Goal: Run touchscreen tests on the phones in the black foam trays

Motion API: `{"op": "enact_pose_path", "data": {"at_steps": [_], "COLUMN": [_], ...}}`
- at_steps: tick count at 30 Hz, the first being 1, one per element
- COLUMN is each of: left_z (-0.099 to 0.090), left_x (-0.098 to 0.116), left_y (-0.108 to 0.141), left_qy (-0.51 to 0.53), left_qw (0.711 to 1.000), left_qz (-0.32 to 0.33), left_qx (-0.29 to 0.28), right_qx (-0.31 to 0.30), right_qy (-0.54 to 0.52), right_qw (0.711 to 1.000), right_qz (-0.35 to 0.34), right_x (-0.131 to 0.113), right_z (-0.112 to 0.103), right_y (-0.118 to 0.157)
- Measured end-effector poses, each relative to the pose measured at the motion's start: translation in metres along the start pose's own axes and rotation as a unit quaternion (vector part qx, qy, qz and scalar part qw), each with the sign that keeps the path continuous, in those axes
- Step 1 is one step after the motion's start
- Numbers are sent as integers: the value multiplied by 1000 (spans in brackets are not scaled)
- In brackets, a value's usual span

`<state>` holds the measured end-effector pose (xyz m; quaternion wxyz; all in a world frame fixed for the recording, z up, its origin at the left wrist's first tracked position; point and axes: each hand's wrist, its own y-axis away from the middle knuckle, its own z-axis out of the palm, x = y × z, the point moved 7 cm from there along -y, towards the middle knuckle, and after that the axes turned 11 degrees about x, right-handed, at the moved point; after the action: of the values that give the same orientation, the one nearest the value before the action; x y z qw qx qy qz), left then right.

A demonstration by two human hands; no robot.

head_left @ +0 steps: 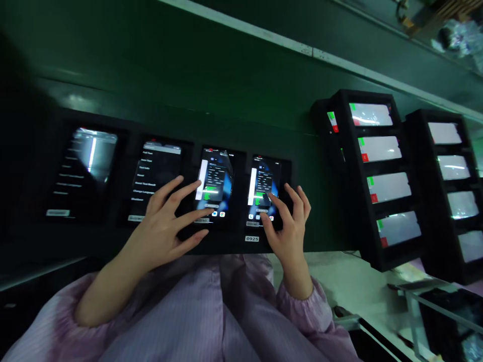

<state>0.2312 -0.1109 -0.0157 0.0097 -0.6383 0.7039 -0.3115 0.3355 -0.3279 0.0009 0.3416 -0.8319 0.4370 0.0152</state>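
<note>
Several lit smartphones lie face up in a row, set in a black tray with a "0925" label. My left hand is spread over the second phone and the third phone, its fingertips at the third one's edge and lower screen. My right hand is over the rightmost phone, index finger and thumb at its lower screen, the other fingers apart. Both right-hand phones show an app window with green text. White text lines fill the second phone and the leftmost phone. Neither hand grasps anything.
To the right, a raised black tray holds several phones with white screens and green and red blocks. Another such tray stands beyond it. The green bench has a pale edge strip at the back. A metal frame is at lower right.
</note>
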Motion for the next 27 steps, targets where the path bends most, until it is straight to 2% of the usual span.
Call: {"op": "enact_pose_path", "data": {"at_steps": [2,5,8,13,15,17,20,27], "left_z": [-1,-1,3,12,12,9,9,15], "left_x": [-1,-8,-13,0,3,0,-3,4], "left_y": [0,-2,-5,-13,-15,-15,-15,-19], "left_qy": [2,-16,-55,-52,-40,-39,-52,-78], "left_qw": [1000,998,994,997,997,994,991,994], "left_qz": [-7,-54,-92,-59,-60,-91,-119,-71], "left_qx": [6,13,10,5,18,39,35,26], "right_qx": [-21,-53,-44,53,42,13,-17,36], "right_qy": [8,9,6,13,12,10,5,3], "right_qw": [1000,998,999,998,999,999,999,999], "right_qz": [-5,-22,-22,7,-12,-30,-31,17], "right_x": [-2,-7,-7,1,-2,-7,-8,2], "right_z": [3,8,8,-5,-5,-1,3,1], "right_y": [0,0,0,0,0,-1,-1,0]}}
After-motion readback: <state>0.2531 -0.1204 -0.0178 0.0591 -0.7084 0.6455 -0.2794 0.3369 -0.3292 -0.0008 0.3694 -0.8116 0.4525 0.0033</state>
